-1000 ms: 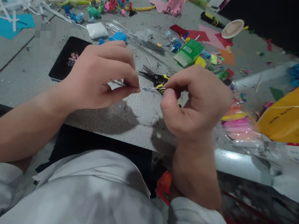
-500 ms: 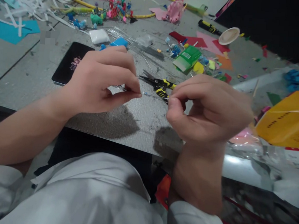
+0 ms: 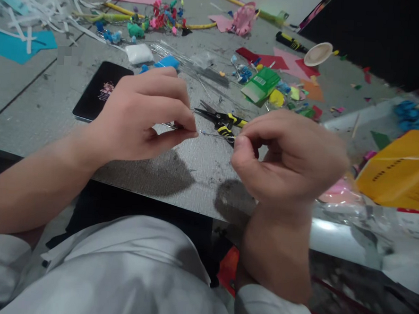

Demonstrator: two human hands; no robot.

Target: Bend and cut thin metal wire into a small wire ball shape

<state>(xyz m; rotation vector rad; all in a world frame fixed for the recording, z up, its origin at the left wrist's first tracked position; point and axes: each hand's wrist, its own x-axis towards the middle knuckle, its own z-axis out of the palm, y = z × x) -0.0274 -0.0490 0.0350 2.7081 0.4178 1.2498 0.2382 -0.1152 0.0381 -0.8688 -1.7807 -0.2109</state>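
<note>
the left hand point(image 3: 144, 115) and the right hand point(image 3: 287, 157) are both closed in a pinch on the two ends of a thin wire point(image 3: 214, 135), which runs nearly level between them just above the grey bench point(image 3: 38, 113). the left thumb and forefinger meet on the wire's left part, where a tiny blue speck sits on it close to the fingertips; the right thumb and forefinger close on its right end, the other fingers curled into the palm. directly behind the wire, lying on the bench, is a pair of black and yellow scissors point(image 3: 221, 119), blades pointing left. a black phone point(image 3: 102, 91) lies flat beyond the left hand, and a bundle of loose wires point(image 3: 180, 55) fans out behind it beside a small white packet point(image 3: 139, 53). farther back are a green card point(image 3: 261, 84), red and pink paper scraps, and a white cup point(image 3: 318, 53) tipped on its side. a yellow box point(image 3: 400, 171) rests at the right.
</note>
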